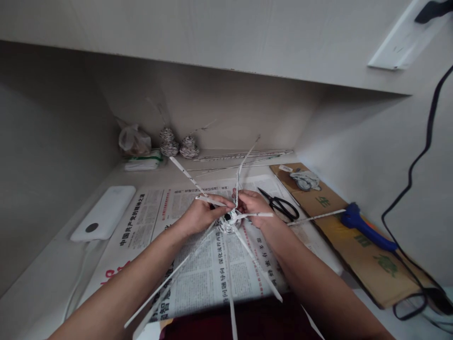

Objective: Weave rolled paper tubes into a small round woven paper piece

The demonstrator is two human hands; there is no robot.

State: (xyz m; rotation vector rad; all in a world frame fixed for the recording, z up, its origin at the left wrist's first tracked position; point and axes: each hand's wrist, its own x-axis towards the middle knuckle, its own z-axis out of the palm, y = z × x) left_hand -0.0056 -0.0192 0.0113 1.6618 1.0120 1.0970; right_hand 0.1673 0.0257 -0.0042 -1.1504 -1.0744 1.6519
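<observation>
A small round weave of rolled newspaper strips (226,227) is between my hands, with several long paper strips sticking out of it on all sides. My left hand (200,215) is closed on its left side, thumb and fingers at the rim. On the far right side, my right hand (254,203) has its fingers closed at the base of an upright paper strip (239,177). A dark hole shows in the middle of the weave. My fingers partly hide its far edge. Spread newspaper (205,269) lies under the work.
Black-handled scissors (285,208) lie right of my right hand. A blue glue gun (368,231) rests on brown cardboard (325,208). Two woven gourd shapes (189,148) and a plastic bag (134,140) stand at the back. A white power bank (106,212) lies left. A shelf board (212,38) overhangs.
</observation>
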